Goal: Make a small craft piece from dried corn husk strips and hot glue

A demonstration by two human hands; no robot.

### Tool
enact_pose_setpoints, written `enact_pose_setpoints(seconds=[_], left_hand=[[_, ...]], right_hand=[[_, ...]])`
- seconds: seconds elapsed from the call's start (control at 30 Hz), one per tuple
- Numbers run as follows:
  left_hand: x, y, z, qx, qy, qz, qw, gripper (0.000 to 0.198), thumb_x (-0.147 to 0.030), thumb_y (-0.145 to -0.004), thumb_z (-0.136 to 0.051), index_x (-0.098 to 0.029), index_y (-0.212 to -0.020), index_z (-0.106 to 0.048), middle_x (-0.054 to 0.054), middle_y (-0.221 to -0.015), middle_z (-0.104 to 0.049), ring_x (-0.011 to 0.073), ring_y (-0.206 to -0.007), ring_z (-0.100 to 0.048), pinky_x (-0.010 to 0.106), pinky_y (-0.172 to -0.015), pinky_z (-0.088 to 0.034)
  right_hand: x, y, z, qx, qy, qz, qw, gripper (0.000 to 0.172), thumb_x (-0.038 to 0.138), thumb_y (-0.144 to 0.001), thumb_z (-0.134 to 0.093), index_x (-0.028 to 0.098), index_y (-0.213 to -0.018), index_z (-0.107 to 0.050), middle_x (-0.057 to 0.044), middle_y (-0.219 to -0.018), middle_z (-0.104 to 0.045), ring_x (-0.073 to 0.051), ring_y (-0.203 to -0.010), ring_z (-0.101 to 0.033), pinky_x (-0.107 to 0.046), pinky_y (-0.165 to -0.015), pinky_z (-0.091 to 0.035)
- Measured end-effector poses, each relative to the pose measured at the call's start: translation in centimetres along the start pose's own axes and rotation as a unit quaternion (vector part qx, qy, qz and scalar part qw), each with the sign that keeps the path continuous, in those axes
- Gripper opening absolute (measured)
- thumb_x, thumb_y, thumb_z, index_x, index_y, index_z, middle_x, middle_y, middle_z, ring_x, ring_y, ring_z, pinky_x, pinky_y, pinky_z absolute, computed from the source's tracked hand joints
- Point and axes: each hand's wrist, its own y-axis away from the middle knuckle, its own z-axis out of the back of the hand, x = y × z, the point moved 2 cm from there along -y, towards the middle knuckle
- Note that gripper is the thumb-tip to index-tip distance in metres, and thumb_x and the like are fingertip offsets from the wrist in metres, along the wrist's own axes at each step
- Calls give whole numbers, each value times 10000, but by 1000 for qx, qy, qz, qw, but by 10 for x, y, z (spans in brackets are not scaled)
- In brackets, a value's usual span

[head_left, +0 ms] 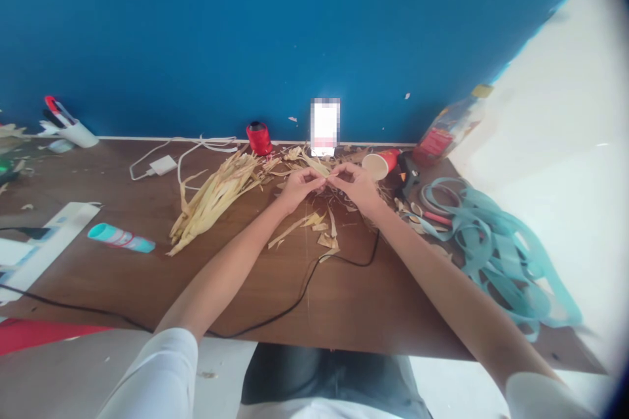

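Observation:
My left hand [299, 188] and my right hand [354, 187] meet above the middle of the brown wooden table [314, 294]. Their fingertips pinch a thin pale strip of dried husk [324, 184] between them, though the fingers hide most of it. Loose dried husk scraps [319, 232] lie just below my hands. To the left of my left hand is a large heap of yellowed husk strips [213, 200]. Its nearest strips reach close to that hand.
A black cable [314, 281] crosses the table below my forearms. Behind my hands stand a red spool [259, 138], a blurred upright phone [325, 126] and a tipped paper cup [377, 165]. A black glue gun [407, 173] and tangled teal ribbon [496, 255] lie to the right.

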Motion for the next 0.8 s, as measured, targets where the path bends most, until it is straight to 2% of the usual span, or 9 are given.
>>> enact_pose_setpoints(seconds=[0.23,0.53,0.8], left_hand=[[5,-1,3,-28,5,7,1000,277,-366,-652,-768,-130,-752,-662,7,-686,-651,103,-638,-574,246,-655,-445],[11,-3,8,-37,19,0,999,239,-317,-627,-774,-130,-692,-641,-6,-671,-638,91,-632,-555,243,-662,-440],[10,-3,7,-35,23,8,999,255,-317,-619,-790,-131,-724,-651,-8,-668,-637,88,-618,-562,237,-642,-441]], right_hand=[[-2,1,-3,8,-11,1,1000,309,456,-709,-734,187,-811,-622,-11,-737,-653,-138,-660,-601,-287,-648,-505],[-4,2,-7,33,-55,-18,998,329,472,-681,-754,187,-787,-628,-20,-727,-663,-146,-651,-612,-310,-652,-538],[-4,1,-6,22,-55,-24,998,347,488,-657,-769,190,-763,-628,-22,-699,-662,-148,-626,-605,-322,-639,-542]])
